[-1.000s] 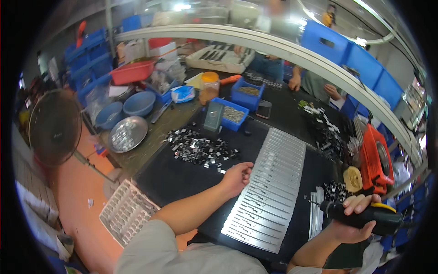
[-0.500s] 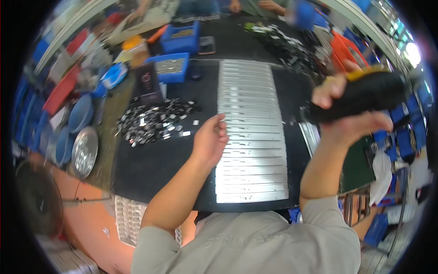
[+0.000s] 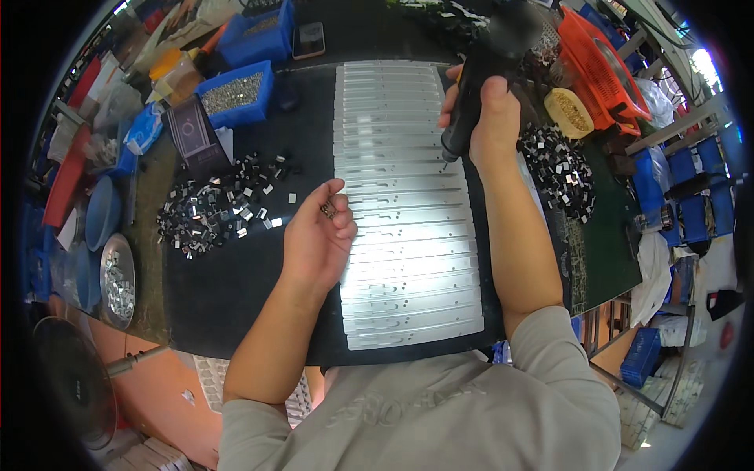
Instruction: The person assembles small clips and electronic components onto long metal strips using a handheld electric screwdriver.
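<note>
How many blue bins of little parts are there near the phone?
2. The nearer bin is left of the metal strips; the farther bin is just behind it, left of the phone. Others may be out of frame.

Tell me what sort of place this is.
Probably a factory assembly workshop: a black cylindrical driver-like tool, a column of flat silver metal strips, and a blue rectangular plastic bin of small metallic pieces.

The strips (image 3: 412, 259) look like smooth, glossy metal, glaring white under the light. The driver (image 3: 473, 90) has a dark, mostly matt plastic body. Matt black covers the mat (image 3: 236, 306). The 2 blue bins (image 3: 250, 115) are smooth plastic, the dish (image 3: 119, 319) shiny metal, the shirt (image 3: 424, 420) matt cloth.
</note>
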Demonstrator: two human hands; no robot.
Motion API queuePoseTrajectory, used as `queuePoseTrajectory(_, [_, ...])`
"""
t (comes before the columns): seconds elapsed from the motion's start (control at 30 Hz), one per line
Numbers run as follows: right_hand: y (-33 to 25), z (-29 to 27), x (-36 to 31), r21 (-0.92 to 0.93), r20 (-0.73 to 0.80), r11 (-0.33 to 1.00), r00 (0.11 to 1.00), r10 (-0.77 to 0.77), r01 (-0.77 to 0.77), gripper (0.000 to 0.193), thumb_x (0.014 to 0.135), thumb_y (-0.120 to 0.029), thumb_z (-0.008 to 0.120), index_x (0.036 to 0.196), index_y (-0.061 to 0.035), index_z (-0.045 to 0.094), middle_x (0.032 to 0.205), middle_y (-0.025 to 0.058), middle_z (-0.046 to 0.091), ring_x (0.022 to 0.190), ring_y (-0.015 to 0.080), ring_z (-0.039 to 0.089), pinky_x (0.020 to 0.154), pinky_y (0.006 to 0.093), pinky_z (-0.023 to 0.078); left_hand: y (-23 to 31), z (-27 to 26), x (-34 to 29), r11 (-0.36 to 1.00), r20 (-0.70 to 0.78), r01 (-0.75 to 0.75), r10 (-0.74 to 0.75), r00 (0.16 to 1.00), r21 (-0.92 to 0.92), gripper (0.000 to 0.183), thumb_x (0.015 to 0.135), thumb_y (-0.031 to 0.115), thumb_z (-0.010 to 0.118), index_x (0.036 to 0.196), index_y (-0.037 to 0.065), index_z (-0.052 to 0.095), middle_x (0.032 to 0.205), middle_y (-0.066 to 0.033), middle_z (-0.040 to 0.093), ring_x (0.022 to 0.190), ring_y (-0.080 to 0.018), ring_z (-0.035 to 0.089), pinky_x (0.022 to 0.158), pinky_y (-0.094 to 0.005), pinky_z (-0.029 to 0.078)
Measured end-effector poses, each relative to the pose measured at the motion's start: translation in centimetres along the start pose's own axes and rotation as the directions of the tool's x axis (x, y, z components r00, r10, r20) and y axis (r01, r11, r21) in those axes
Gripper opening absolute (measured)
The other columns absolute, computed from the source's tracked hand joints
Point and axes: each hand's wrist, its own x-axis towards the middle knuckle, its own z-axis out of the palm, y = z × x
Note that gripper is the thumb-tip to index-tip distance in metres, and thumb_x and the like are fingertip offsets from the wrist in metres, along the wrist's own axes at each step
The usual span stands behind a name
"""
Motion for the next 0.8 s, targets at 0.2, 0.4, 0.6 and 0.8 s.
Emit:
queuePoseTrajectory(0.2, [0.3,0.2,0.3,0.037,-0.011,0.999,1.000,0.013,-0.013,0.069,0.091,-0.063,0.052,0.103,0.0047,0.059,0.068,0.0078,0.060,0.056,0.0135,0.059,0.053,0.0256,0.047,0.2,-0.2,0.4,1.000,0.010,-0.008,0.008,1.000,-0.014,0.020,0.100,0.017,0.046,0.109,0.001,0.054,0.079,-0.0018,0.053,0.063,-0.0084,0.044,0.055,-0.0215,0.037])
queuePoseTrajectory(0.4, [0.4,0.2,0.1,-0.042,-0.015,0.999,1.000,0.027,-0.027,0.078,0.089,-0.070,0.045,0.105,0.0047,0.056,0.069,0.0094,0.059,0.054,0.0158,0.057,0.050,0.0255,0.047,0.1,-0.4,0.2,1.000,0.027,-0.005,0.006,1.000,-0.027,0.020,0.100,0.016,0.046,0.110,0.000,0.053,0.081,-0.0030,0.053,0.064,-0.0094,0.046,0.056,-0.0220,0.038])
queuePoseTrajectory(0.6, [0.9,0.2,-0.5,0.018,-0.078,0.999,0.996,0.030,-0.028,0.065,0.090,-0.061,0.056,0.097,0.0036,0.057,0.066,0.0063,0.058,0.054,0.0135,0.058,0.052,0.0253,0.046,-0.3,-0.2,-0.1,1.000,-0.008,-0.027,0.027,1.000,-0.004,0.021,0.099,0.015,0.047,0.112,-0.001,0.054,0.082,-0.0025,0.053,0.064,-0.0086,0.045,0.056,-0.0215,0.038])
queuePoseTrajectory(0.8, [1.8,-0.6,0.1,0.064,-0.047,0.998,0.999,0.014,-0.011,0.067,0.088,-0.062,0.058,0.098,0.0048,0.057,0.067,0.0069,0.058,0.055,0.0137,0.058,0.051,0.0255,0.045,-0.8,1.2,0.2,0.999,-0.048,-0.037,0.038,0.998,0.014,0.035,0.094,0.007,0.043,0.127,-0.005,0.048,0.090,-0.0052,0.054,0.066,-0.0081,0.043,0.056,-0.0209,0.037])
